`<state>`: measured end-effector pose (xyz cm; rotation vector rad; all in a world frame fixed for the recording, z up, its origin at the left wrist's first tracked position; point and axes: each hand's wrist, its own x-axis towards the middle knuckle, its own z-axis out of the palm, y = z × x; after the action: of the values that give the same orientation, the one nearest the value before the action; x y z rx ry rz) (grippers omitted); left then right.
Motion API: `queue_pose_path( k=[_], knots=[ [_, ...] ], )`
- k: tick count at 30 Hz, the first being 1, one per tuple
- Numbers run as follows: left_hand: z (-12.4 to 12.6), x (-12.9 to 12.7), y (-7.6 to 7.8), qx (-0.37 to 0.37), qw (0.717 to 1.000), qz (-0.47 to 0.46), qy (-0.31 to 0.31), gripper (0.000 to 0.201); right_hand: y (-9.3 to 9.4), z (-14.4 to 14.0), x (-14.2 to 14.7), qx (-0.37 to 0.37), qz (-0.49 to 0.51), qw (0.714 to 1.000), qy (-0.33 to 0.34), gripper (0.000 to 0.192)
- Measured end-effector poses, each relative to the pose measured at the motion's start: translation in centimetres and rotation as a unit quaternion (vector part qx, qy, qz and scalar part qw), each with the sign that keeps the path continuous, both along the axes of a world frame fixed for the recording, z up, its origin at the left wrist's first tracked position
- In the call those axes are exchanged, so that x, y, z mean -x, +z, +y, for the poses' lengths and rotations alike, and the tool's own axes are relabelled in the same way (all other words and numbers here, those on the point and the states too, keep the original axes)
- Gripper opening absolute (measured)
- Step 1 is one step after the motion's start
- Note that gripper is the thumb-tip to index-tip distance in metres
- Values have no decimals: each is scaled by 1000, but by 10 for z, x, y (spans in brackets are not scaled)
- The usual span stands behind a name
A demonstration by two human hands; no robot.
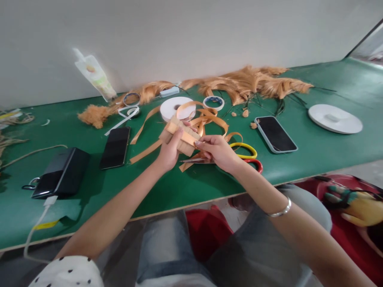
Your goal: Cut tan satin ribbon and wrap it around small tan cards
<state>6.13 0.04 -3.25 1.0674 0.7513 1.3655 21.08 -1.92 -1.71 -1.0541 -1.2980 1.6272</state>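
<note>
My left hand point(169, 153) grips a small flat card point(181, 137) wound with orange-tan ribbon, held above the green table point(185, 187). My right hand point(217, 150) pinches the card's right end with the ribbon. Loose ribbon point(206, 119) trails from the card back to a white spool point(176, 107) behind it. Under my right hand lie two pairs of scissors, one with yellow handles point(247, 148) and one with red handles point(255, 163).
Two phones lie face up, one at the left point(115, 146) and one at the right point(275, 134). A black power bank point(61, 173) with a white cable, tape rolls point(214, 103), a white round dish point(334, 118), and orange fibre bundles point(254, 83) line the wall.
</note>
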Motion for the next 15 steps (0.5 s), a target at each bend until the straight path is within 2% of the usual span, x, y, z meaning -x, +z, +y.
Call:
queue_pose_path(
  k=[3,6,8,10,15],
  knots=[
    [1,0,3,66,997,11,37,42,3,1,-1,-32,-27,997,-62,28],
    [1,-1,5,119,992,24,36,52,3,2,-2,-102,-111,979,-138,25],
    [-2,-2,7,130,991,14,35,62,2,1,-1,-170,-208,947,-174,23],
    [-6,-5,8,125,992,-2,28,67,-3,-1,2,-257,-298,901,-182,23],
    [-12,-7,14,149,988,-29,-5,51,-14,-9,11,-457,-373,801,-107,23]
  ],
)
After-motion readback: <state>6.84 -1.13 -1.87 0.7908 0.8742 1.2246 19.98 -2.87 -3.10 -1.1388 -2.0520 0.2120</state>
